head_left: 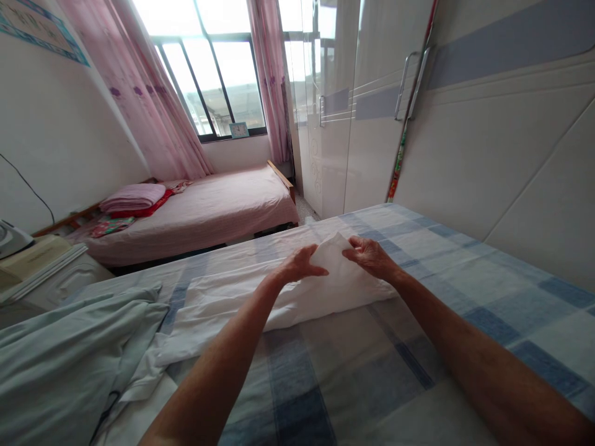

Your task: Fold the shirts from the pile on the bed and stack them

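Note:
A white garment (pixel 297 303) lies stretched out in a long, creased strip across the checked bed, and part of it is lifted into a peak in front of me. My right hand (pixel 369 255) pinches the right side of that peak between thumb and fingers. On the other side my left hand (pixel 301 264) curls round the cloth, thumb in front and fingers partly hidden behind it. The garment's left end trails toward a pale grey-green garment (pixel 69 353) on the bed at the left. What kind of garment the white one is, I cannot tell.
The blue-and-white checked sheet (pixel 297 384) covers the near bed. Beyond is a second bed with a pink sheet (pixel 232 198) and folded bedding (pixel 134 197). A wardrobe (pixel 511 124) lines the right side. An iron (pixel 13 238) and boxes (pixel 41 266) stand at left.

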Available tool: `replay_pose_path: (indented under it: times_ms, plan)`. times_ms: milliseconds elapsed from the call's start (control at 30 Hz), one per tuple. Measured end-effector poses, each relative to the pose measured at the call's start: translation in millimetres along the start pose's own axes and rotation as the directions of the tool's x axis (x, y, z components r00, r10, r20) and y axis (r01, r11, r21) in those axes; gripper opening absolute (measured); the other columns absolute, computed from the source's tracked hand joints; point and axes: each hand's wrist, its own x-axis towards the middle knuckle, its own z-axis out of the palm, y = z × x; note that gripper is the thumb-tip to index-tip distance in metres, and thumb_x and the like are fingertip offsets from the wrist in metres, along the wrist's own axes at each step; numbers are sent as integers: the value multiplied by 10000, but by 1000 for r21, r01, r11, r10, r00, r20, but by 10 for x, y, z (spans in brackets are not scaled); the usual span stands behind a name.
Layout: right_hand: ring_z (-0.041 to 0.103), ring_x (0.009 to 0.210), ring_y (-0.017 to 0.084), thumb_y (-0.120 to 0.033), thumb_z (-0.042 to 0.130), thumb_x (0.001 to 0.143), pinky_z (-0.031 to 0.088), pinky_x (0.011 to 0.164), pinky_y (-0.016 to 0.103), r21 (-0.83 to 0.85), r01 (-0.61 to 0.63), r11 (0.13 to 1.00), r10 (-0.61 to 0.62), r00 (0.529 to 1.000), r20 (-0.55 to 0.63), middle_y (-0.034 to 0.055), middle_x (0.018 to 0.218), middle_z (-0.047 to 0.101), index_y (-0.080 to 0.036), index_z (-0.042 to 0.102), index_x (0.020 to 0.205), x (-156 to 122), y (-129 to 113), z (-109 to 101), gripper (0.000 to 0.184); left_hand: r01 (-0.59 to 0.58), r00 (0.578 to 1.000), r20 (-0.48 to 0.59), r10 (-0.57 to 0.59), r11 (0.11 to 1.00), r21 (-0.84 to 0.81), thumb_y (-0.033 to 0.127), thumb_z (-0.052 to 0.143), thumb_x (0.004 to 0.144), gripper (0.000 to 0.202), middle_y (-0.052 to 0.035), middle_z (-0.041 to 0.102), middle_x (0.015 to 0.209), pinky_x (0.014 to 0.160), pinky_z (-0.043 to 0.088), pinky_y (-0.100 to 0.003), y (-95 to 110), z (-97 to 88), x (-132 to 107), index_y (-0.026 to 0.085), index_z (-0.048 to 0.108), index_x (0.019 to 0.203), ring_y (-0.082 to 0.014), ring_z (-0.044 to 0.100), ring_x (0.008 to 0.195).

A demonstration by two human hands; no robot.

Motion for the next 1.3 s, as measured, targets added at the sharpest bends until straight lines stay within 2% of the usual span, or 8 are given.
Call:
replay_pose_path:
  times_ms: [100,233,467,633,800,1000,1167,1300]
  plan:
    - [613,767,169,-322,528,768,434,657,228,-21,23,1000,-23,999,-44,-14,774,673,-186,607,776,-12,-13,-7,158,68,996,58,-74,993,98,250,662,642,223,32,582,686,595,391,-229,-81,-89,-100,169,642,849,-137,512,656]
    - [599,811,174,-312,507,780,436,747,258,-60,92,994,-93,996,-15,-6,787,655,-194,582,773,-88,13,-21,140,106,992,-85,-91,976,188,217,586,689,75,41,479,631,615,361,-242,-111,-110,-204,168,614,738,-126,441,634]
    - [572,916,201,-162,512,719,430,864,331,-143,286,947,-282,958,50,37,866,643,-222,559,727,-331,237,-52,77,-68,994,-57,91,944,322,192,594,738,133,-1,566,887,652,393,-230,-33,-62,-420,207,626,865,-121,525,714]
    - [557,1022,207,-76,507,691,409,931,357,-218,369,904,-366,929,53,48,977,653,-227,585,710,-422,387,12,170,-130,982,-21,188,749,650,170,497,847,114,-35,573,940,669,397,-254,48,27,-549,213,598,879,-159,542,803]
    - [556,1027,208,-85,541,707,401,934,367,-271,378,885,-369,926,83,53,995,649,-217,610,711,-479,398,-22,149,-149,977,14,211,643,751,171,415,909,177,-56,550,933,689,417,-267,-3,154,-581,200,589,901,-166,540,821]
    - [539,1091,223,-79,532,684,382,957,377,-299,315,901,-285,948,140,47,1075,643,-227,654,702,-521,398,-108,192,-251,965,111,237,715,652,169,479,827,159,-43,567,905,693,431,-278,40,73,-752,214,610,905,-168,541,803]
    - [568,1038,191,-77,441,741,399,947,338,-270,191,944,-211,976,-47,46,1044,660,-226,655,841,-415,237,-185,280,-146,947,-164,277,823,549,113,457,798,195,-52,594,911,790,433,-282,184,-26,-843,195,627,848,-162,548,843]
    - [523,1117,240,-221,480,818,390,915,403,-394,173,902,-177,984,27,75,1146,627,-220,672,920,-271,159,-112,217,-8,952,-257,166,854,521,213,449,877,193,-60,607,989,809,431,-286,255,84,-810,204,626,954,-178,562,911]
